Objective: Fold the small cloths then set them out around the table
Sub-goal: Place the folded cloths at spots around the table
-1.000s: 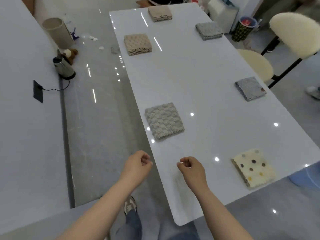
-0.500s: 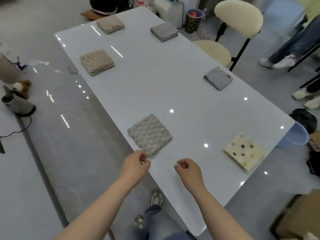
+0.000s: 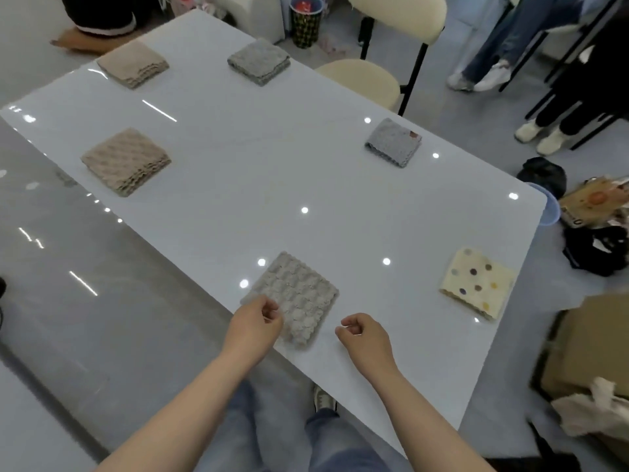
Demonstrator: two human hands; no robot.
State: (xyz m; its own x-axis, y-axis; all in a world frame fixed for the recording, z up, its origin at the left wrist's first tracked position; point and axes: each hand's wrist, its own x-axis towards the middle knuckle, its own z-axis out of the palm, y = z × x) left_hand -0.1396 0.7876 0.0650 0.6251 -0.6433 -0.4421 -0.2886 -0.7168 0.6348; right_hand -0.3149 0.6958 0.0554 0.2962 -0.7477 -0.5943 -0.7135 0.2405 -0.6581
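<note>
- The white glossy table [image 3: 272, 172] fills most of the frame, running from the upper left to the lower right.
- A cream chair [image 3: 394, 11] stands at the upper right, just beside the table's edge.
- Six folded cloths lie well apart along the table's sides:
  - a beige cloth [image 3: 132, 64] and a grey cloth [image 3: 258, 61] at the top
  - a second beige cloth [image 3: 126, 161] at the left
  - a blue-grey cloth [image 3: 393, 143] at the right
  - a dotted cream cloth [image 3: 476, 282] at the lower right
  - a bubbly grey cloth [image 3: 299, 294] at the lower centre
- The left hand [image 3: 253, 323] is curled over the near corner of the bubbly grey cloth. I cannot tell if it pinches it.
- The right hand [image 3: 364, 338] is over bare table just right of this cloth, fingers curled against the thumb, holding nothing.
</note>
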